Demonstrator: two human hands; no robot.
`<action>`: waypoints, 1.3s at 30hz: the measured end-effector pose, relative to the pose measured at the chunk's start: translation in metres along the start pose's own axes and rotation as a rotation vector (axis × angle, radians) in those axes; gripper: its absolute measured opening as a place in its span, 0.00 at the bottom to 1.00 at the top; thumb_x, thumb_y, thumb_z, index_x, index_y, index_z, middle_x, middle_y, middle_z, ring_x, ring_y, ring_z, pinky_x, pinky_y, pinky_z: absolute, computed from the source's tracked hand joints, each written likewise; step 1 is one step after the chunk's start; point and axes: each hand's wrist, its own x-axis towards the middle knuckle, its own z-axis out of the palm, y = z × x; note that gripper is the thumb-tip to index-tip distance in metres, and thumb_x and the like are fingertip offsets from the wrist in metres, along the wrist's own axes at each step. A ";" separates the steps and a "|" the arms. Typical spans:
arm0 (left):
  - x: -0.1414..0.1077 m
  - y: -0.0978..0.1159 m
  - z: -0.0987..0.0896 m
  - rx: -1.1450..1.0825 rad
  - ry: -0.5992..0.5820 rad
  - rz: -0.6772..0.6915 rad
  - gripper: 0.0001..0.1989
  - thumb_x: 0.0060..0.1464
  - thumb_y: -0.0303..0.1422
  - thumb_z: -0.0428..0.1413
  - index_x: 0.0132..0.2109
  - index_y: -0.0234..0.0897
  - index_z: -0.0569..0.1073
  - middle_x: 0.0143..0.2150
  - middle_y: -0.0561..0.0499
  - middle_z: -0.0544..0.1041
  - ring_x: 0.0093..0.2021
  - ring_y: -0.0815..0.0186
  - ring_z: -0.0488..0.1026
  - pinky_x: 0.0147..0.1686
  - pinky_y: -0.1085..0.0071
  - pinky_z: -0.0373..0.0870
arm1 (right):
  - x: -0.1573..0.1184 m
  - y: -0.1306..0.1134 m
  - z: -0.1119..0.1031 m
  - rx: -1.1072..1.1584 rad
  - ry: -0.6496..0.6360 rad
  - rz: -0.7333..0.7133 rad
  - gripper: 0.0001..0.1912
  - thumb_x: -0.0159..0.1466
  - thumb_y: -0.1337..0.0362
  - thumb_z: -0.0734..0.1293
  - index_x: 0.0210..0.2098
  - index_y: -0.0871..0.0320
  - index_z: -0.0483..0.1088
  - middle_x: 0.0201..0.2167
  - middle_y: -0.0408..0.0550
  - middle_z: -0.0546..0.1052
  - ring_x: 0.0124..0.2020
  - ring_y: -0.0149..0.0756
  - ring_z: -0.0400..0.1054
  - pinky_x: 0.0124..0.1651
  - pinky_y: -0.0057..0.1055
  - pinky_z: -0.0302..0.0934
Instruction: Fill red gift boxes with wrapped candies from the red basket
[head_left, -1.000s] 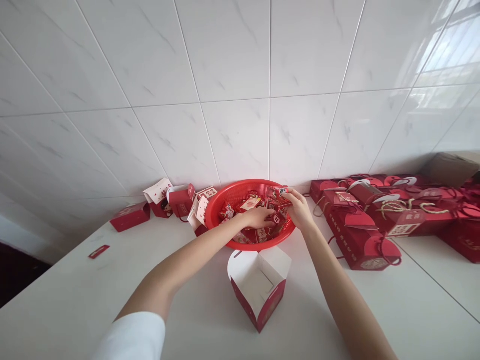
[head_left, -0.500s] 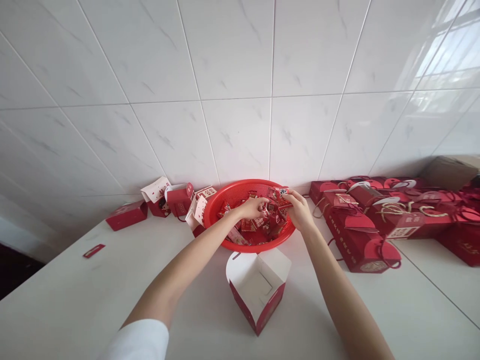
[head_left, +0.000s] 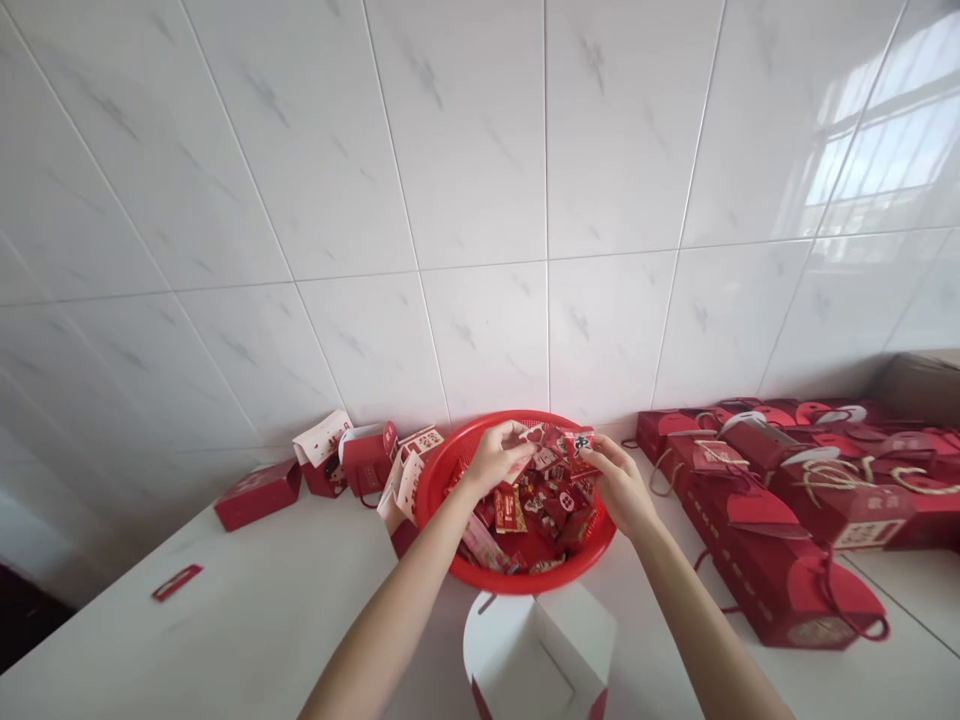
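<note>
A red plastic basket [head_left: 517, 578] full of wrapped candies [head_left: 510, 508] stands against the tiled wall. Above its left part, my left hand [head_left: 499, 455] is closed on a pink-and-red wrapped candy [head_left: 527, 450]. My right hand [head_left: 619, 485], over the basket's right rim, pinches a red candy packet [head_left: 580, 450] with dark lettering. The two held pieces are close together, over the candies. In front of the basket, nearest me, an open paper box [head_left: 525, 660] shows its white inside, its lower part cut off by the frame.
Several closed red gift boxes [head_left: 757, 540] with cord handles crowd the right side. Smaller red and pink boxes [head_left: 367, 458] line the wall at left, beside a flat-lying red box [head_left: 259, 495]. A small red strip [head_left: 177, 582] lies on the table [head_left: 247, 640].
My left hand has risen from among the candies with a pink-and-red piece. My right hand still holds its packet. The view has tilted up, so everything sits lower.
</note>
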 end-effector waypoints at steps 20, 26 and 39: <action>-0.002 -0.022 0.004 0.524 -0.368 -0.173 0.18 0.48 0.23 0.55 0.47 0.36 0.79 0.46 0.45 0.82 0.48 0.56 0.78 0.47 0.66 0.73 | 0.005 0.004 -0.003 -0.072 0.016 -0.018 0.18 0.46 0.56 0.81 0.33 0.55 0.78 0.36 0.47 0.81 0.36 0.39 0.72 0.40 0.32 0.67; -0.005 -0.044 0.012 0.679 -0.417 -0.177 0.11 0.36 0.21 0.61 0.29 0.40 0.77 0.34 0.49 0.82 0.42 0.53 0.79 0.43 0.66 0.72 | 0.001 -0.001 0.001 -0.081 0.020 -0.014 0.17 0.45 0.58 0.81 0.33 0.55 0.78 0.36 0.46 0.82 0.36 0.38 0.72 0.40 0.31 0.67; -0.056 0.050 0.004 -0.002 -0.235 -0.044 0.20 0.44 0.37 0.68 0.44 0.36 0.75 0.44 0.44 0.81 0.45 0.54 0.78 0.46 0.60 0.74 | -0.013 -0.036 0.020 -0.006 -0.107 -0.019 0.14 0.48 0.60 0.79 0.33 0.54 0.77 0.33 0.43 0.81 0.34 0.35 0.73 0.39 0.31 0.67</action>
